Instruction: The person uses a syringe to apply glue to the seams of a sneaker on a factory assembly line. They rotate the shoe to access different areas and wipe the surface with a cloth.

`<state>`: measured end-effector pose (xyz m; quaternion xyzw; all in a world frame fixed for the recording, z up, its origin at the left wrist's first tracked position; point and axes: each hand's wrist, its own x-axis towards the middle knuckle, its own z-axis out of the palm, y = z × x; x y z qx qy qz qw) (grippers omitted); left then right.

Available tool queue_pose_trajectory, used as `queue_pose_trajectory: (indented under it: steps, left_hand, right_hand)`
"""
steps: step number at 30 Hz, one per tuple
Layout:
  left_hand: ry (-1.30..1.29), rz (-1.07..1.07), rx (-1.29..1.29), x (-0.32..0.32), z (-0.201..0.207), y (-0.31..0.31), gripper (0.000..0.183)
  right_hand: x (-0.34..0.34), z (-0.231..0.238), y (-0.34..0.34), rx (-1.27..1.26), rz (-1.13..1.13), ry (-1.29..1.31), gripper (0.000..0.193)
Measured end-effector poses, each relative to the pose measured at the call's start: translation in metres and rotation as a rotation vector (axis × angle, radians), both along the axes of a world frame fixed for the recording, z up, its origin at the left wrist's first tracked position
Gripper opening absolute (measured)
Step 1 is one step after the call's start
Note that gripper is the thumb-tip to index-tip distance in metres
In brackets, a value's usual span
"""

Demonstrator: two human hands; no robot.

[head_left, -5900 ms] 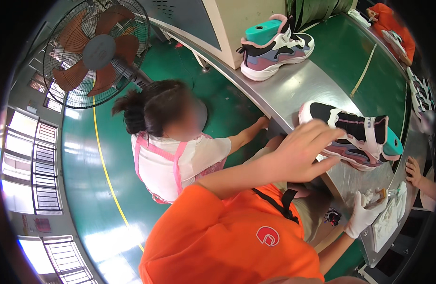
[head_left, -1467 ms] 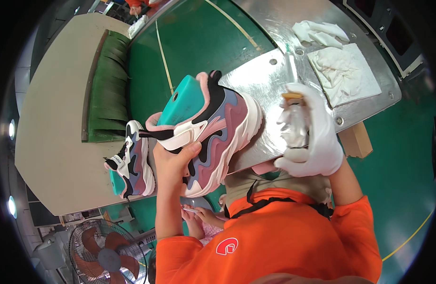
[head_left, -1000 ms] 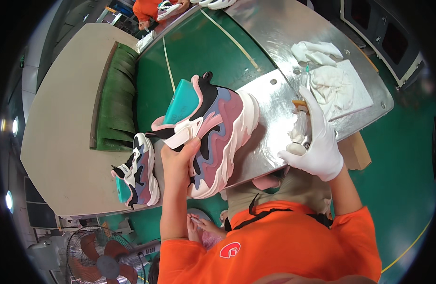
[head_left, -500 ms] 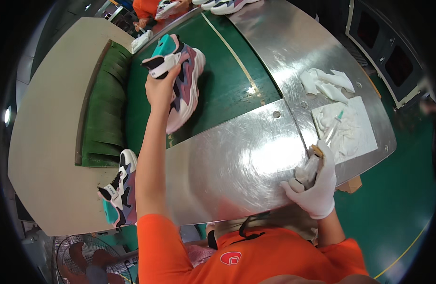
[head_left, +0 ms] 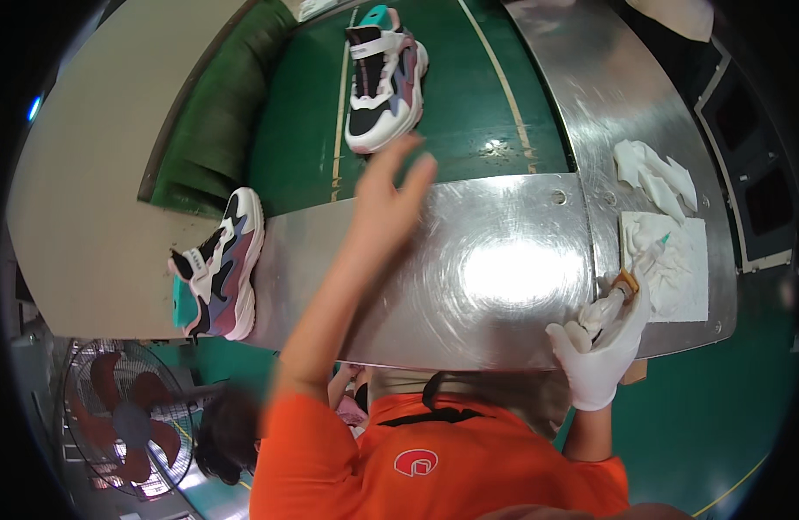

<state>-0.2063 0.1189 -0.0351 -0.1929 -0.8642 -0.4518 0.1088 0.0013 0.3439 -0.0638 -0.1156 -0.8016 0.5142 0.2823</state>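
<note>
Hovering over the seam between table [head_left: 469, 338] and belt [head_left: 469, 113], the bare left hand [head_left: 392, 195] is pointing its fingers at the toe of a shoe [head_left: 384, 87]. The hand is holding nothing, its fingers are standing loosely apart, and blur is hiding whether a fingertip is touching the toe. The shoe is standing upright on the green belt, its toe facing the person and its heel end — with a turquoise insert [head_left: 378, 16] showing — facing away. A tan line is running just left of it.

The right hand [head_left: 600, 364], in a white glove, is curling around a syringe [head_left: 626, 282] above the table's right end. The syringe's teal tip is pointing up and right, over a crumpled cloth [head_left: 664, 282] on a white pad [head_left: 696, 260]. The two hands are staying well apart.

Beyond the pad, another cloth [head_left: 655, 180] is lying on the metal. A second shoe [head_left: 230, 269] is resting at the table's left side, its toe pointing away, near a green curtain [head_left: 210, 117]. At lower left, a fan [head_left: 130, 423] is standing beside a person's dark-haired head [head_left: 230, 433].
</note>
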Motion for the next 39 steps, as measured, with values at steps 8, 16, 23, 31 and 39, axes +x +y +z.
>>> queue_pose_trajectory:
  steps: [8, 16, 23, 31, 39]
  left_hand:
    - [-0.407, -1.289, 0.589, 0.163, 0.089, 0.001, 0.052]
    - [-0.248, -1.362, 0.829, 0.189, 0.091, -0.027, 0.07]
    - [-0.564, -0.699, 0.604, 0.168, 0.048, -0.016, 0.031]
    - [0.224, -0.563, -0.155, 0.021, -0.02, 0.16, 0.038]
    - [0.26, -0.542, -0.46, 0.007, -0.046, 0.24, 0.049]
  right_hand:
    - [-0.004, -0.01, 0.001, -0.236, 0.048, 0.038, 0.094]
    - [0.0, -0.003, -0.002, -0.073, 0.028, 0.077, 0.096]
    - [-0.028, 0.059, -0.004, -0.467, 0.07, 0.002, 0.095]
    - [-0.05, 0.053, 0.104, -1.004, 0.27, 0.013, 0.058]
    - [-0.041, 0.028, 0.167, -1.099, 0.375, 0.107, 0.032]
